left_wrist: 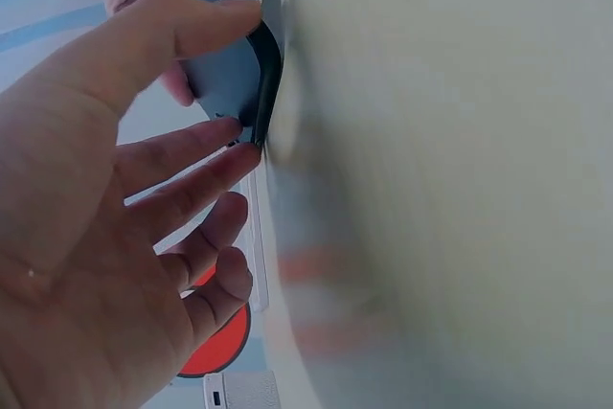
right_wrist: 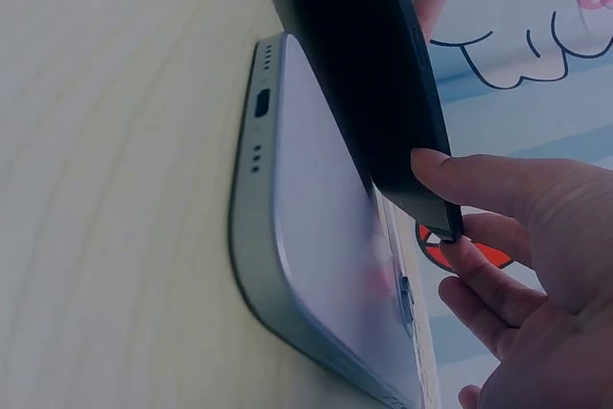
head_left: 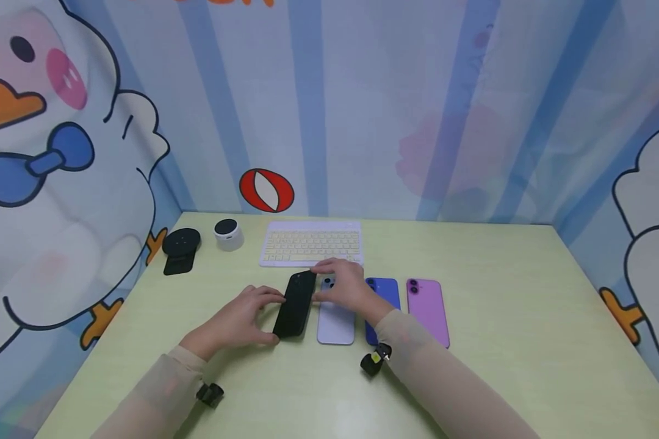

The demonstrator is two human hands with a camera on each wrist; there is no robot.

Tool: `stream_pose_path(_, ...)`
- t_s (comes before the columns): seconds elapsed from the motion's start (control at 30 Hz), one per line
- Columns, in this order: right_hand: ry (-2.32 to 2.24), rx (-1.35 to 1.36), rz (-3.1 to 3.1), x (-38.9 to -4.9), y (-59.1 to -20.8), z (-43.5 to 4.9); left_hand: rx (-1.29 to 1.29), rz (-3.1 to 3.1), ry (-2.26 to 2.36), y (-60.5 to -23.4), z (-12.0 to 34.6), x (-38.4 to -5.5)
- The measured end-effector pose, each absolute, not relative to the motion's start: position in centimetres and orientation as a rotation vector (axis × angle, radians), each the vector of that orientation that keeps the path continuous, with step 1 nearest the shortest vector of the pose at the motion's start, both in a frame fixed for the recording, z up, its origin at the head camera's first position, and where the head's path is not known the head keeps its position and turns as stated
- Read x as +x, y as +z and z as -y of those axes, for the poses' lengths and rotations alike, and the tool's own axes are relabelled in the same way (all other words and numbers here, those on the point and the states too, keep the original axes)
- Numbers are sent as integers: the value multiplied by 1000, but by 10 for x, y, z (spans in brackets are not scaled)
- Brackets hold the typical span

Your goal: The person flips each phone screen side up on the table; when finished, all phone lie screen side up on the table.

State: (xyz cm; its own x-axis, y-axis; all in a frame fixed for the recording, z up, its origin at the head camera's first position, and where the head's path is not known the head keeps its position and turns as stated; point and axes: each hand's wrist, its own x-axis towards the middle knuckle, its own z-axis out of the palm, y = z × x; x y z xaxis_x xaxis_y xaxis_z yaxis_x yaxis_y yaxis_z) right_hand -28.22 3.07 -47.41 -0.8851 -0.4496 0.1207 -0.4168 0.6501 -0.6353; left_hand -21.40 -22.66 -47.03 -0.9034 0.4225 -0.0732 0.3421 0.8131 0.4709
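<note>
A black phone (head_left: 295, 308) stands tilted between both hands, its left side raised off the table in the wrist views. My left hand (head_left: 233, 322) holds its left side, thumb at the near corner and fingertips along the edge. With thumb and fingers, my right hand (head_left: 345, 286) pinches the far right corner; the right wrist view shows the thumb (right_wrist: 436, 170) on the dark face. Just right of it lies a pale lavender phone (head_left: 336, 323), partly covered by the right hand. A blue phone (head_left: 384, 292) and a pink-purple phone (head_left: 425, 305) follow in the row.
A lavender keyboard (head_left: 312, 245) lies behind the phones. To its left stand a small white cylinder with a black top (head_left: 229, 236) and a round black stand (head_left: 181, 249). A printed curtain (head_left: 351, 122) hangs along the back table edge.
</note>
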Motion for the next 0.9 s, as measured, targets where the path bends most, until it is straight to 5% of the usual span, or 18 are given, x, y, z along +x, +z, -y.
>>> stream_pose_path(0.9, -1246, -875, -2710, -270, -469, -24, 612, -2688, 932, -463, 226, -214)
